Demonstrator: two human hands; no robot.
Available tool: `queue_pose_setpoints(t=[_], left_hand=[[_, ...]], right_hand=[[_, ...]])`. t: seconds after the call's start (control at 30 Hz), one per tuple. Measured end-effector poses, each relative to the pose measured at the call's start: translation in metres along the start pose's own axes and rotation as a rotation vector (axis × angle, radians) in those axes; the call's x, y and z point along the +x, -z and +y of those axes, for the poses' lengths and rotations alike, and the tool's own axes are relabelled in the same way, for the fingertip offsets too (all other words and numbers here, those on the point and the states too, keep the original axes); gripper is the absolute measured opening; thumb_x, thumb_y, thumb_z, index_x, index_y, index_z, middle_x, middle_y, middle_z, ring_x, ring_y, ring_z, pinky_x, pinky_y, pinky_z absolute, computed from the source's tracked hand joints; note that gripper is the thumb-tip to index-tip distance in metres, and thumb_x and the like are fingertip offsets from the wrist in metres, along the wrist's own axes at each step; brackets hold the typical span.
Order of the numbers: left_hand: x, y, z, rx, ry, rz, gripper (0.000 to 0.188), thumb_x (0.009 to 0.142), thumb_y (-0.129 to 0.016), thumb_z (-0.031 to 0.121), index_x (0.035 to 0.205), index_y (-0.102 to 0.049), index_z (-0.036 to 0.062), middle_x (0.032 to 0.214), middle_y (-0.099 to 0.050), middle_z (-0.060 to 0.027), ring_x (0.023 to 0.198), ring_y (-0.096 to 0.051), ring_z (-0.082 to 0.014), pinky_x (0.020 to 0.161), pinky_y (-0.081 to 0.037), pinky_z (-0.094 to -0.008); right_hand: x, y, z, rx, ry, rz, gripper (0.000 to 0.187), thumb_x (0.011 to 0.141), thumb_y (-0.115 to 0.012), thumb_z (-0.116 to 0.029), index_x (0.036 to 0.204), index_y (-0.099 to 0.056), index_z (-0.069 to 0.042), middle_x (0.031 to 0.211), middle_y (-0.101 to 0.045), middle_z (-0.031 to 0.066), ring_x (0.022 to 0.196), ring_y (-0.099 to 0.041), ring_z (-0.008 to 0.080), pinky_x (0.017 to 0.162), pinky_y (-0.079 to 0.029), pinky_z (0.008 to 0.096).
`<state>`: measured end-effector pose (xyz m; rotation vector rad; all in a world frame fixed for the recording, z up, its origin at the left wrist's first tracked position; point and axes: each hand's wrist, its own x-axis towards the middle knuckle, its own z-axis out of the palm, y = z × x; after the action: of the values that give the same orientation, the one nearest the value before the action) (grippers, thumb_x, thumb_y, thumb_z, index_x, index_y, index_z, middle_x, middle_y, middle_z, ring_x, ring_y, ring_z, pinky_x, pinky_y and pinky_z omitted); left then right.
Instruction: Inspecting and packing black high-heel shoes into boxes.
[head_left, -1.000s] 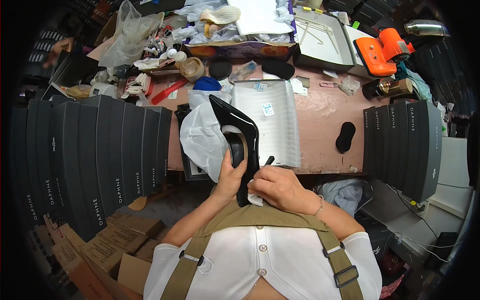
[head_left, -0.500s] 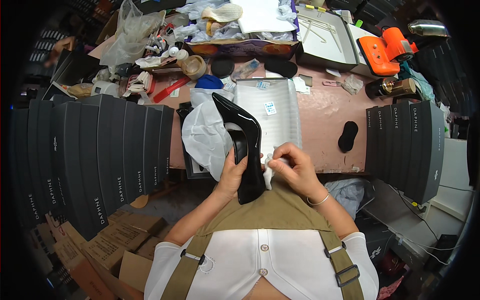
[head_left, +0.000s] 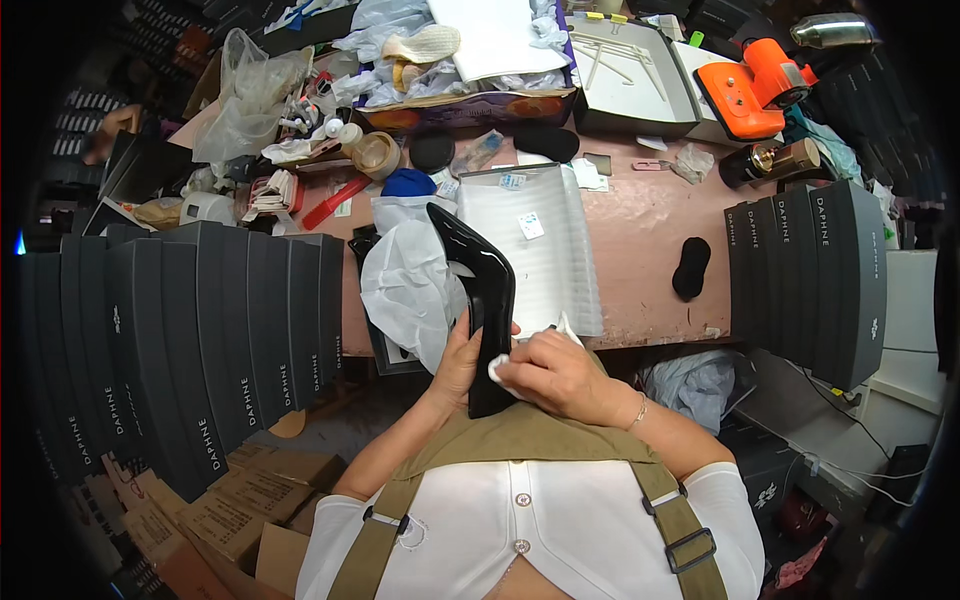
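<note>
A glossy black pointed shoe point(head_left: 492, 290) stands tilted in front of me, toe up and away, its rear end near my apron. My left hand point(head_left: 458, 362) is closed around its left side. Pinched in my right hand point(head_left: 555, 372) is a white cloth point(head_left: 498, 370), pressed to the shoe's right side near the back. Crumpled white tissue paper point(head_left: 408, 285) lies just left of the shoe, over a dark box whose edge shows beneath. Beyond my right hand, a box lined with white foam sheet point(head_left: 535, 265) rests on the table.
Dark shoe boxes stand in rows at the left point(head_left: 215, 340) and right point(head_left: 830, 280). A black oval pad point(head_left: 691, 269) lies on the pink table point(head_left: 645, 225). At the back are a purple carton point(head_left: 470, 108), a grey tray point(head_left: 640, 120) and an orange device point(head_left: 750, 90).
My right hand has moved left and down, bringing the white cloth onto the shoe's side. The shoe is tipped slightly more upright in my left hand.
</note>
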<state>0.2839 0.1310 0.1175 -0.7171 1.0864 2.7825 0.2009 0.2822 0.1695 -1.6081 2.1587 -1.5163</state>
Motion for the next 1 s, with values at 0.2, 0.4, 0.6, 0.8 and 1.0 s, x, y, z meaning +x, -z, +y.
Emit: queue_pose_setpoints(t=[0.2,0.4,0.6,0.8,1.0], left_hand=[[-0.005,0.000,-0.004,0.002,0.057,-0.056,0.044,0.091,-0.062,0.027,0.125,-0.043,0.0072,0.108,-0.059,-0.0058,0.092,-0.063,-0.0155,0.079,-0.054,-0.0283],[-0.004,0.011,-0.003,-0.009,0.021,0.065,0.038,0.092,-0.059,0.028,0.120,-0.044,0.0076,0.104,-0.059,-0.0080,0.082,-0.066,-0.0171,0.072,-0.057,-0.0310],[0.010,0.016,0.008,-0.346,0.094,0.043,0.037,0.092,-0.057,0.035,0.108,-0.051,0.0026,0.083,-0.061,-0.0085,0.075,-0.065,-0.0179,0.077,-0.055,-0.0292],[0.016,0.015,0.027,-0.394,0.047,-0.075,0.042,0.090,-0.060,0.039,0.105,-0.057,0.0000,0.078,-0.065,-0.0094,0.081,-0.064,-0.0196,0.084,-0.052,-0.0275],[0.017,0.007,0.029,-0.425,0.098,-0.097,0.044,0.088,-0.062,0.040,0.104,-0.057,-0.0008,0.077,-0.065,-0.0096,0.081,-0.064,-0.0198,0.083,-0.052,-0.0280]], right_hand=[[0.040,-0.001,0.031,-0.156,-0.091,0.194,0.016,0.076,-0.066,-0.001,0.091,-0.060,-0.002,0.083,-0.056,0.0111,0.073,-0.055,0.0290,0.064,-0.046,0.0370],[0.002,-0.004,-0.014,0.170,-0.053,-0.264,0.009,0.078,-0.062,-0.005,0.086,-0.058,-0.003,0.079,-0.051,0.0108,0.076,-0.055,0.0288,0.066,-0.046,0.0378],[0.004,0.013,-0.015,0.415,-0.085,-0.520,0.010,0.084,-0.063,-0.011,0.089,-0.061,-0.003,0.082,-0.056,0.0104,0.076,-0.058,0.0276,0.068,-0.048,0.0374],[-0.008,0.042,-0.008,0.420,-0.370,-0.351,0.013,0.083,-0.068,-0.010,0.091,-0.063,-0.001,0.082,-0.061,0.0108,0.074,-0.060,0.0260,0.068,-0.048,0.0331],[-0.005,0.032,-0.004,0.030,-0.365,-0.141,0.050,0.080,-0.065,-0.001,0.127,-0.049,-0.006,0.079,-0.054,0.0121,0.071,-0.055,0.0271,0.064,-0.046,0.0364]])
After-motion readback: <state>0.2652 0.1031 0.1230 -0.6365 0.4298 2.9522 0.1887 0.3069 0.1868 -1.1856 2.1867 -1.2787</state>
